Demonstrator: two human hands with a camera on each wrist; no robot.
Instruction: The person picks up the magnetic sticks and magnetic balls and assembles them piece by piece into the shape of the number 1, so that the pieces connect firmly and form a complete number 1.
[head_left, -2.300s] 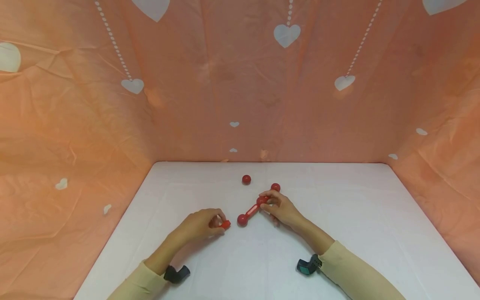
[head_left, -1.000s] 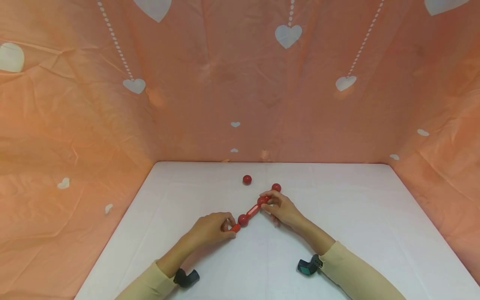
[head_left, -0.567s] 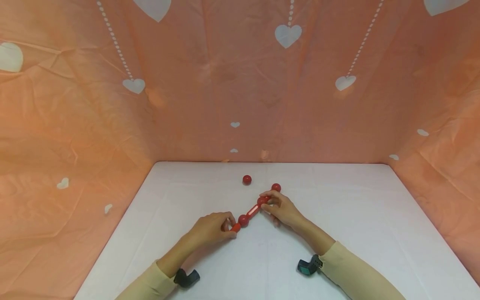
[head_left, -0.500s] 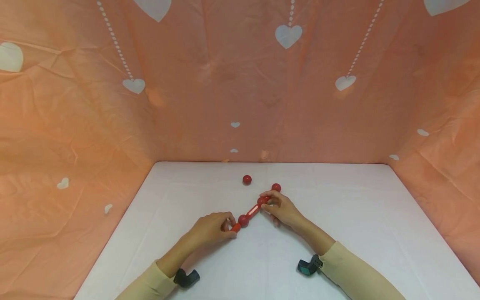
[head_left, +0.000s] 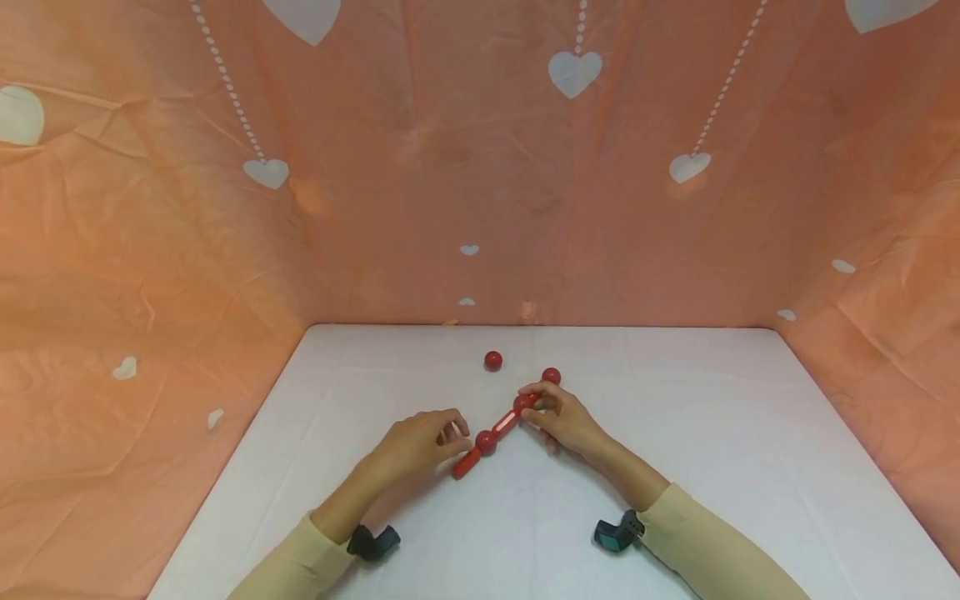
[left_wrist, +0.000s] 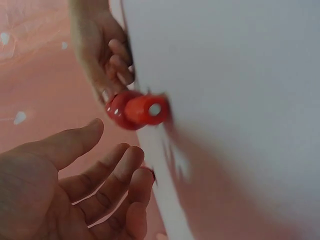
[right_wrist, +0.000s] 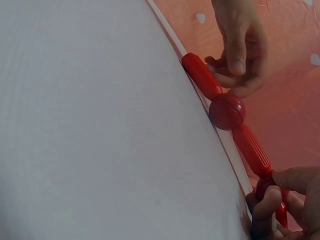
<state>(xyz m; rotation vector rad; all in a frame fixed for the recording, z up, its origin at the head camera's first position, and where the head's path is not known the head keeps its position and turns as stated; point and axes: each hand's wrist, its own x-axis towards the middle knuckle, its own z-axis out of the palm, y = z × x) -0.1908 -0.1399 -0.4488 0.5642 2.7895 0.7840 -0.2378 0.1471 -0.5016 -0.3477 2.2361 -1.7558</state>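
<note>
A chain of red balls and red ribbed sticks lies slantwise on the white table. Its near end is a stick (head_left: pixel 467 463) that touches a ball (head_left: pixel 486 442); a pale round spot shows in that stick's tip in the left wrist view. Beyond the ball come another stick (head_left: pixel 506 422) and a middle ball (head_left: pixel 522 403). My right hand (head_left: pixel 566 417) pinches this middle ball between thumb and fingers, partly covering the stick behind it. At the far end sits a third ball (head_left: pixel 551 376). My left hand (head_left: pixel 427 442) hovers beside the near stick, fingers loosely bent, holding nothing.
A loose red ball (head_left: pixel 492 360) rests behind the chain, towards the table's back edge. Orange cloth (head_left: pixel 480 183) with white hearts hangs round the back and sides of the white table (head_left: pixel 675 400). Each wrist wears a dark strapped device.
My left hand brought the near stick rightward up against the ball, then let go and lifted slightly away. My right hand has kept its pinch on the middle ball throughout.
</note>
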